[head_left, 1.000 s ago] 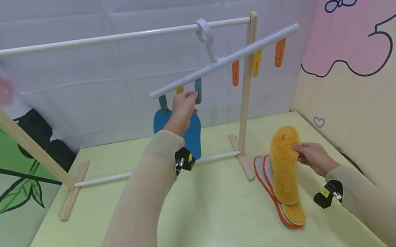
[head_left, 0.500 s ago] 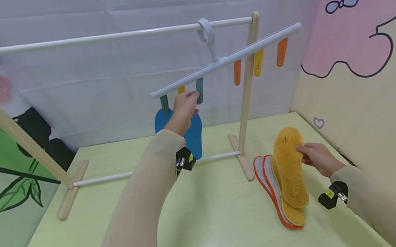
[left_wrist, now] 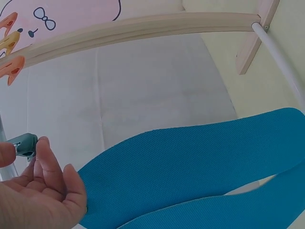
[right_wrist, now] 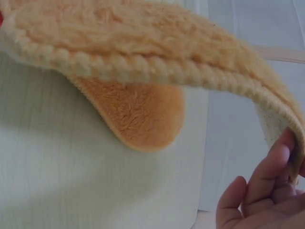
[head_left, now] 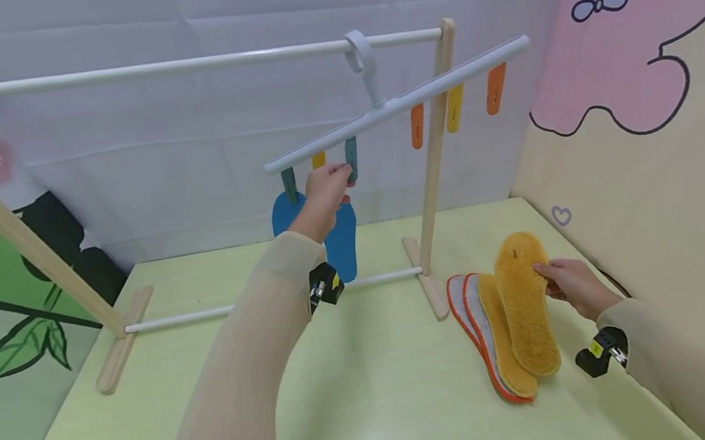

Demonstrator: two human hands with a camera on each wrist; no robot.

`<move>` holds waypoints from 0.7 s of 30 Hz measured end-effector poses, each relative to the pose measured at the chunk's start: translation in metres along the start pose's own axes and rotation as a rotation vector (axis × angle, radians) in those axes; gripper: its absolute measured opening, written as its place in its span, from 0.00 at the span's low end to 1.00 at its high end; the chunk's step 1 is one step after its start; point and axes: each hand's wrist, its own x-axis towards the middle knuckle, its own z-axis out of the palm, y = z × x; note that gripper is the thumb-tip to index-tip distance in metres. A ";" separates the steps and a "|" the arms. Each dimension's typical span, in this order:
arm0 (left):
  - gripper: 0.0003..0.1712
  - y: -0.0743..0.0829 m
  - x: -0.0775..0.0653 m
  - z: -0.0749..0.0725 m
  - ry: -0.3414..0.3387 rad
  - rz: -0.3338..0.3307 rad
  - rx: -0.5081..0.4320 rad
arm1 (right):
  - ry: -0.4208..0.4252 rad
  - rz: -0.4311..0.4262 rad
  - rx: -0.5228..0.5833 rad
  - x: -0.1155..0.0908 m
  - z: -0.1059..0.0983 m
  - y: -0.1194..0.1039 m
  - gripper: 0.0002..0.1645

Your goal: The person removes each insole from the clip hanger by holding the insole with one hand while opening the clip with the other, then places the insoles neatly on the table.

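My left hand [head_left: 325,195] pinches a teal clip [left_wrist: 26,145] near the left end of a white clip hanger [head_left: 423,93]. That hanger slopes down to the left from its hook on the rail. Two blue insoles [left_wrist: 190,164] hang below, partly behind the left hand, with a dark green clip [head_left: 289,186] at the top of one. My right hand [head_left: 577,286] pinches the upper edge of a fluffy yellow insole [head_left: 527,316], held tilted up. Beneath it, a second yellow insole [right_wrist: 147,117] lies on the grey, red-edged insoles [head_left: 476,307].
The rack has a white top rail [head_left: 178,67], wooden posts [head_left: 437,159] and a low crossbar [head_left: 187,316] above the pale green table [head_left: 370,377]. Yellow [head_left: 455,108] and orange clips [head_left: 496,89] hang at the hanger's right. A beige wall [head_left: 672,212] stands at right.
The right hand has drawn the yellow insole to the right and slightly down, uncovering more of the second yellow insole. The left hand stays at the teal clip.
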 end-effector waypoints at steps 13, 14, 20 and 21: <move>0.21 0.003 -0.001 -0.003 0.017 0.005 0.029 | -0.006 0.025 -0.040 -0.001 -0.007 0.009 0.15; 0.21 0.003 -0.002 -0.004 0.018 0.006 0.029 | -0.008 0.028 -0.043 -0.001 -0.007 0.009 0.15; 0.22 0.001 -0.002 -0.005 0.017 0.016 0.026 | -0.023 0.024 -0.065 0.000 -0.008 0.012 0.16; 0.22 0.001 -0.001 -0.005 0.016 0.016 0.027 | -0.026 0.024 -0.067 0.000 -0.009 0.012 0.16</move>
